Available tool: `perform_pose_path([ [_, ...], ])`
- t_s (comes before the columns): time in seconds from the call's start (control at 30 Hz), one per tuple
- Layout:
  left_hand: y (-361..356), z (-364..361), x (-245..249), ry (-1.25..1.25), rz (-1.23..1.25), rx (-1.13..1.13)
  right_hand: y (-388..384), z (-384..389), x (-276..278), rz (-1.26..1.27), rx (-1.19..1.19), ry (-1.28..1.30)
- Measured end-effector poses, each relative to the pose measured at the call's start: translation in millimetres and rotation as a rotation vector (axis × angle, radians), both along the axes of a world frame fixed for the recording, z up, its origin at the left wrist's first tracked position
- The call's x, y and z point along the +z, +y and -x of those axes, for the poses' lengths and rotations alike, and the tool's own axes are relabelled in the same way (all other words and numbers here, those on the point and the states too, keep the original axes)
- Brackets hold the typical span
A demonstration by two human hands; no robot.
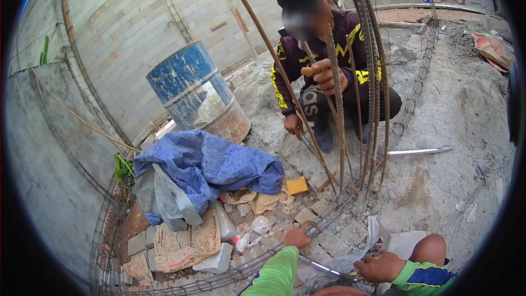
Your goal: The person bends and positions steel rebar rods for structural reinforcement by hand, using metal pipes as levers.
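Note:
My left hand [297,237], in a green sleeve, grips a thin wire tie at the horizontal rebar cage [329,216] lying on the ground. My right hand [379,266] is closed around a slim metal tool [323,267] that points left toward the cage. Upright rebar bars [341,131] rise from the cage just beyond my hands. A crouching person in a dark and yellow jersey [307,60] faces me and holds one upright bar with a hand [327,75]; their other hand [293,125] hangs near a slanted bar.
A rusty blue drum [194,93] stands by the block wall [126,27]. A blue tarp [208,164], cement bags [183,244] and broken blocks [216,260] lie at left. A metal tube [419,151] rests on the sandy ground at right.

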State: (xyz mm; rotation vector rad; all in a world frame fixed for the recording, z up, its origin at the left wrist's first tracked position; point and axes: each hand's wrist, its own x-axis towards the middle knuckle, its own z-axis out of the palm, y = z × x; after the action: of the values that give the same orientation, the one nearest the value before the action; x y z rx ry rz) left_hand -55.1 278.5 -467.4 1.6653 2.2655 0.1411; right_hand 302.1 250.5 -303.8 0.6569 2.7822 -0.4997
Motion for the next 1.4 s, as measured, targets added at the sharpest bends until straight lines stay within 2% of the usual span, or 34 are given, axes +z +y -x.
perform_pose_path([
  [0.47,0.7,6.3,-18.7,0.017,-0.044,-0.036,-0.1,-3.0,2.3,0.038,-0.035,0.029],
  [0.8,1.0,3.7,-14.3,0.024,-0.029,-0.016,0.8,-3.6,-5.0,0.018,-0.027,0.041],
  [0.93,1.7,-1.9,2.6,0.016,0.004,-0.004,-0.9,-2.8,-2.5,-0.039,-0.025,0.078],
  [1.1,1.3,4.3,-14.2,0.008,-0.017,-0.009,-3.1,-3.7,-6.9,-0.105,-0.014,0.117],
  [1.4,2.3,3.2,-4.6,0.011,-0.007,-0.021,-1.4,-1.3,5.9,-0.071,-0.021,0.137],
])
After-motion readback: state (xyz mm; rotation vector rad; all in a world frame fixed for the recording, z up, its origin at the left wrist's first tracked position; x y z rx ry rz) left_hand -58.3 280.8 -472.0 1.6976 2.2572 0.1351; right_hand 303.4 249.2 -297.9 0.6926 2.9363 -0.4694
